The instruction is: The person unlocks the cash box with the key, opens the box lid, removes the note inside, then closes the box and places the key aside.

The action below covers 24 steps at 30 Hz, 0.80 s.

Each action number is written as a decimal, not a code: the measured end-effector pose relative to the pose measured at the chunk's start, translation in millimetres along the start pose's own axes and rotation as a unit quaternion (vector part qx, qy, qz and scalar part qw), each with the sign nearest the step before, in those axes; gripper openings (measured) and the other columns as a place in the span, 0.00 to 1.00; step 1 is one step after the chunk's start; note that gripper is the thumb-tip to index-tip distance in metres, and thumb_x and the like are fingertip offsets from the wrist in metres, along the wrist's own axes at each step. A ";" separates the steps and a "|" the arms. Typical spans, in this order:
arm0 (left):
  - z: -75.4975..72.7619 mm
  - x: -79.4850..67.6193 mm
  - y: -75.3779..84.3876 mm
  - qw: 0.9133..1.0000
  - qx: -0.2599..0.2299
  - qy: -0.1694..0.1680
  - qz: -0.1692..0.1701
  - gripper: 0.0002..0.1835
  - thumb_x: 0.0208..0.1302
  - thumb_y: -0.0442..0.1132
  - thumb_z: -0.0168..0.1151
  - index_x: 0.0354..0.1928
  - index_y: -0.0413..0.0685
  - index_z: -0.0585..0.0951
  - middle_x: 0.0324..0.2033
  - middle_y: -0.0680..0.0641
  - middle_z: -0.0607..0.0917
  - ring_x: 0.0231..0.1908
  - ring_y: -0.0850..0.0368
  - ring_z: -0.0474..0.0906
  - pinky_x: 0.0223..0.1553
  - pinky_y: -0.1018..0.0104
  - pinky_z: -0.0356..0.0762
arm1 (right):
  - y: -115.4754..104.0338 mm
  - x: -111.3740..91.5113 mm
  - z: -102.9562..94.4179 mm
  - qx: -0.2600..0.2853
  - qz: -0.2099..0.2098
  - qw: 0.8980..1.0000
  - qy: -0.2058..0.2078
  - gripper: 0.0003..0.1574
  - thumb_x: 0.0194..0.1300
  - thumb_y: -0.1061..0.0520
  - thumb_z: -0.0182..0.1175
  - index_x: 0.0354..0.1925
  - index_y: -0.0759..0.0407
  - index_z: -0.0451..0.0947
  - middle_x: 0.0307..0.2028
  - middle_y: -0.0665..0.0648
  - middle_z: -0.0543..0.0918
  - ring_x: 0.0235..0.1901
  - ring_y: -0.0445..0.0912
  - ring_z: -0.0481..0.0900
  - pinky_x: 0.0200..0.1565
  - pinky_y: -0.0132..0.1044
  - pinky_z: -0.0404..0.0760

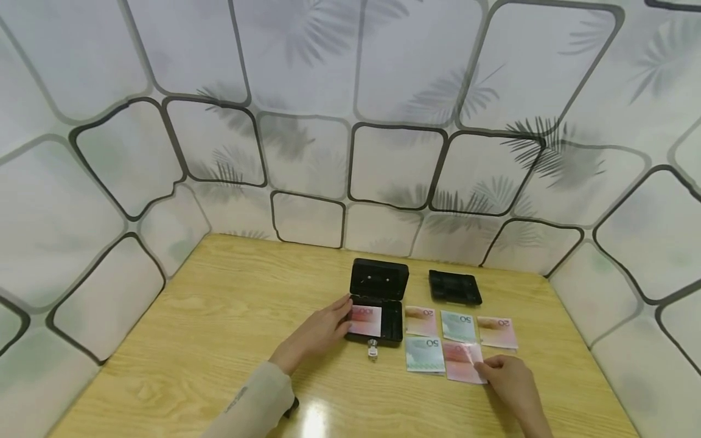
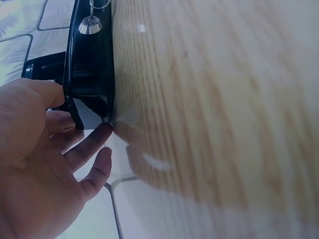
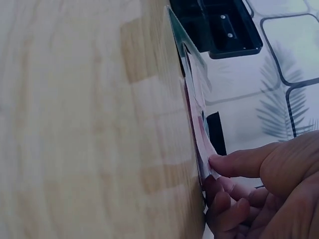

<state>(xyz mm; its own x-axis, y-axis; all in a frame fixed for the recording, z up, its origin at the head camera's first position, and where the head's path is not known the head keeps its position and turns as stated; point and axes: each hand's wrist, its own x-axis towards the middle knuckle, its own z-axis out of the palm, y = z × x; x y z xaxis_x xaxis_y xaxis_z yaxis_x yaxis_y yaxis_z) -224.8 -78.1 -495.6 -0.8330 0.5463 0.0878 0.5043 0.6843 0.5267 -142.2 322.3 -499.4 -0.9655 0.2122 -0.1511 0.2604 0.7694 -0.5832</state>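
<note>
My left hand (image 1: 320, 334) grips the left side of a black cash box (image 1: 392, 325), whose lid stands raised. In the left wrist view the thumb lies at the rim of the box (image 2: 89, 59) and fingertips touch its side. A pink banknote marked 100 (image 1: 366, 320) lies inside the box. A silver lock with a key (image 1: 372, 350) is on the box's front. At the right, my right hand (image 1: 512, 380) pinches the corner of a pink banknote (image 1: 462, 362) between thumb and fingers; the right wrist view shows that corner lifted and bent.
Around the pinched note lie a green 50 note (image 1: 424, 354), another green 50 (image 1: 459, 326), a pinkish 20 (image 1: 420, 320) and a second 20 (image 1: 497, 333). Behind them sits a black tray (image 1: 454, 287). Patterned fabric walls (image 1: 383, 225) bound the wooden table (image 1: 219, 292).
</note>
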 end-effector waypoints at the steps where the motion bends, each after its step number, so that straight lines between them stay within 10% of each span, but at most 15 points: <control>1: 0.1 -0.1 -0.1 1.000 0.000 0.000 0.000 0.28 0.80 0.40 0.53 0.74 0.30 0.66 0.77 0.37 0.62 0.71 0.37 0.67 0.69 0.47 0.68 | -0.6 -0.5 0.3 -0.005 0.000 1.000 0.001 0.16 0.66 0.50 0.69 0.34 0.63 0.88 0.30 0.55 0.87 0.31 0.46 0.80 0.36 0.43 0.78; 24: 1.6 0.7 -2.8 1.000 0.000 0.000 0.004 0.28 0.81 0.40 0.53 0.75 0.31 0.66 0.77 0.37 0.62 0.71 0.38 0.66 0.69 0.47 0.68 | -9.2 -5.4 -2.0 -0.020 0.017 1.000 0.013 0.22 0.67 0.50 0.67 0.42 0.71 0.82 0.32 0.59 0.85 0.33 0.51 0.81 0.32 0.42 0.77</control>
<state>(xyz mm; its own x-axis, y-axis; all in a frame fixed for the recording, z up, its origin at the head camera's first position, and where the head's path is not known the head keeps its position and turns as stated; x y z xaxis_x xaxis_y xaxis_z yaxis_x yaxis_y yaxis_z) -226.4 -78.9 -498.4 -0.8294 0.5512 0.0916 0.5104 0.6808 0.5254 -139.3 315.2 -491.6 -0.9556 0.2544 -0.1488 0.2939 0.7843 -0.5463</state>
